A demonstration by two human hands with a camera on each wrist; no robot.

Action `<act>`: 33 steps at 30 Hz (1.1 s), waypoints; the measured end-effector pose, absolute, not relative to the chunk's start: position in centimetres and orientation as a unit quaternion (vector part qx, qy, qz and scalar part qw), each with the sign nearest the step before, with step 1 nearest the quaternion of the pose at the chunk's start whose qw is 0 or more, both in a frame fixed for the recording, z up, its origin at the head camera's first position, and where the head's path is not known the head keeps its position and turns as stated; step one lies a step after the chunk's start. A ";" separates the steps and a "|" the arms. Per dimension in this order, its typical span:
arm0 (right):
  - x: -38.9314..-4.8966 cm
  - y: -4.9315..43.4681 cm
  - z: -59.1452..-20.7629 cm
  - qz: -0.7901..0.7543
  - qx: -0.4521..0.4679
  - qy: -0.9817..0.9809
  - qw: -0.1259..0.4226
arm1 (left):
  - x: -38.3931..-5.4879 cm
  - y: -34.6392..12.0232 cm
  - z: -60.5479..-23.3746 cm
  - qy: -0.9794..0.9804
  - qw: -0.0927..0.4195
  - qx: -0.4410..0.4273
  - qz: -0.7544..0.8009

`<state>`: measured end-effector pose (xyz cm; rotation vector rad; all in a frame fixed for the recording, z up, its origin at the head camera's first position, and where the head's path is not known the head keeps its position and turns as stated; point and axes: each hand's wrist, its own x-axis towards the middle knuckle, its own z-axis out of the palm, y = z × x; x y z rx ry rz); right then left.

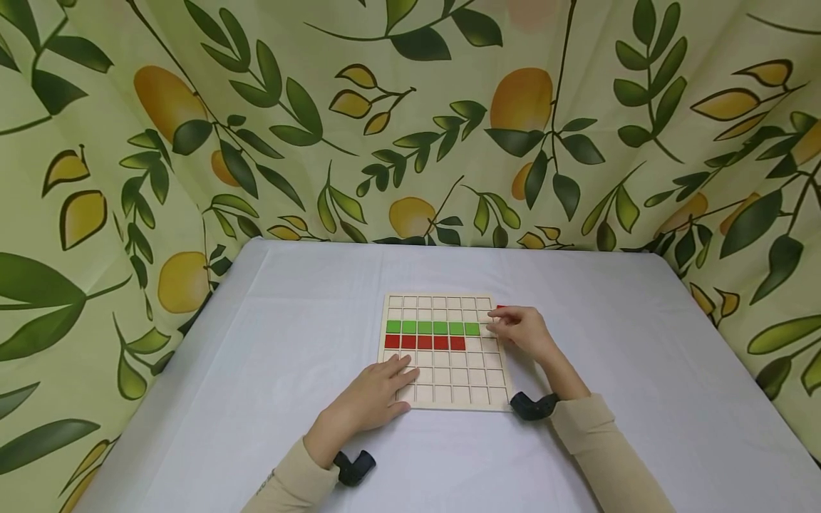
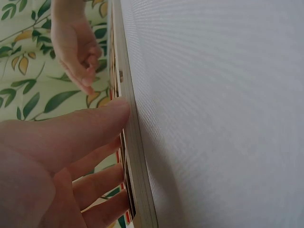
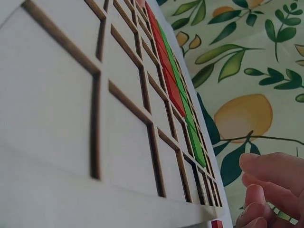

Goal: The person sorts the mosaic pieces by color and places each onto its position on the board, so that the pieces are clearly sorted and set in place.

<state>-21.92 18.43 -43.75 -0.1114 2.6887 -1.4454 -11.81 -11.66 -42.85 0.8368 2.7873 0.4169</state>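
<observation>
A wooden grid board (image 1: 442,409) lies on the cloth, with a full-looking run of green square tiles (image 1: 425,328) above a shorter row of red square tiles (image 1: 425,343). My left hand (image 1: 372,395) rests on the board's lower left part, fingers spread; its thumb (image 2: 107,116) touches the near edge in the left wrist view. Over the right edge, by the end of the green row, hovers my right hand (image 1: 527,332). Its thumb and fingers are loosely bent, and no tile shows between them in the right wrist view. A red piece (image 1: 502,307) peeks out behind that hand.
White cloth (image 1: 308,299) covers the table around the board. Behind and at both sides hangs a curtain (image 1: 410,157) printed with leaves and fruit. Black wrist devices (image 1: 535,406) sit at both cuffs. In the right wrist view, a red piece (image 3: 216,223) lies just past the board's edge.
</observation>
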 end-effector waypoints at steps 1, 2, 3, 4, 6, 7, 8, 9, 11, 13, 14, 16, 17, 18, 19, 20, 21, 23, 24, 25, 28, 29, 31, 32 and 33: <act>-22.0 18.6 -43.8 -0.475 -0.033 0.878 0.043 | -11.8 -11.7 -42.9 0.943 0.100 0.283 0.140; -22.1 18.7 -43.8 -0.477 -0.027 0.877 0.043 | -11.8 -11.7 -42.9 0.944 0.100 0.283 0.139; -22.3 18.8 -43.9 -0.479 -0.023 0.877 0.043 | -11.8 -11.7 -42.9 0.943 0.100 0.283 0.140; -22.4 19.0 -43.9 -0.478 -0.019 0.877 0.045 | -11.8 -11.7 -42.9 0.943 0.100 0.283 0.141; -22.7 19.4 -44.1 -0.478 -0.009 0.877 0.049 | -11.8 -11.7 -43.0 0.943 0.100 0.284 0.141; -22.9 19.6 -44.2 -0.478 -0.002 0.877 0.052 | -11.8 -11.7 -43.0 0.943 0.100 0.284 0.142; -23.0 19.7 -44.2 -0.477 0.004 0.877 0.056 | -11.8 -11.7 -43.0 0.943 0.100 0.284 0.142; -23.1 19.9 -44.3 -0.477 0.007 0.877 0.060 | -11.8 -11.7 -43.0 0.943 0.100 0.284 0.142; -23.4 20.1 -44.5 -0.477 0.016 0.876 0.067 | -11.8 -11.7 -43.0 0.943 0.101 0.283 0.142; -23.6 20.3 -44.6 -0.478 0.024 0.875 0.071 | -11.8 -11.7 -42.9 0.943 0.100 0.284 0.140; -23.7 20.4 -44.7 -0.479 0.028 0.874 0.072 | -11.8 -11.7 -42.9 0.943 0.099 0.284 0.139; -23.9 20.6 -44.8 -0.479 0.034 0.874 0.073 | -11.8 -11.7 -42.9 0.944 0.098 0.285 0.137; -23.9 20.7 -44.8 -0.479 0.035 0.874 0.073 | -11.8 -11.7 -42.9 0.943 0.097 0.286 0.136; -24.0 20.8 -44.8 -0.478 0.036 0.874 0.073 | -11.8 -11.7 -42.9 0.943 0.096 0.287 0.136; -24.1 20.9 -44.9 -0.478 0.040 0.874 0.074 | -11.8 -11.7 -42.9 0.943 0.096 0.287 0.136; -24.1 21.0 -44.9 -0.478 0.043 0.874 0.075 | -11.8 -11.7 -42.9 0.943 0.096 0.287 0.137; -24.2 21.1 -44.9 -0.477 0.045 0.875 0.076 | -11.8 -11.7 -42.9 0.943 0.096 0.288 0.137; -24.3 21.2 -45.0 -0.477 0.049 0.874 0.079 | -11.8 -11.7 -42.8 0.943 0.097 0.287 0.138; -24.4 21.3 -45.1 -0.478 0.052 0.873 0.080 | -11.8 -11.7 -42.8 0.943 0.096 0.288 0.137; -24.5 21.3 -45.1 -0.479 0.053 0.872 0.080 | -11.8 -11.7 -42.8 0.943 0.097 0.288 0.138; -24.6 21.5 -45.2 -0.483 0.059 0.870 0.083 | -11.8 -11.7 -42.8 0.943 0.099 0.287 0.140; -24.7 21.5 -45.3 -0.484 0.061 0.869 0.085 | -11.8 -11.7 -42.8 0.943 0.099 0.287 0.140; -24.8 21.6 -45.3 -0.485 0.066 0.868 0.086 | -11.8 -11.7 -42.8 0.943 0.098 0.288 0.139; -24.8 21.6 -45.3 -0.486 0.071 0.867 0.088 | -11.8 -11.7 -42.9 0.943 0.097 0.288 0.137; -24.9 21.7 -45.3 -0.486 0.074 0.866 0.089 | -11.8 -11.7 -42.9 0.943 0.096 0.289 0.136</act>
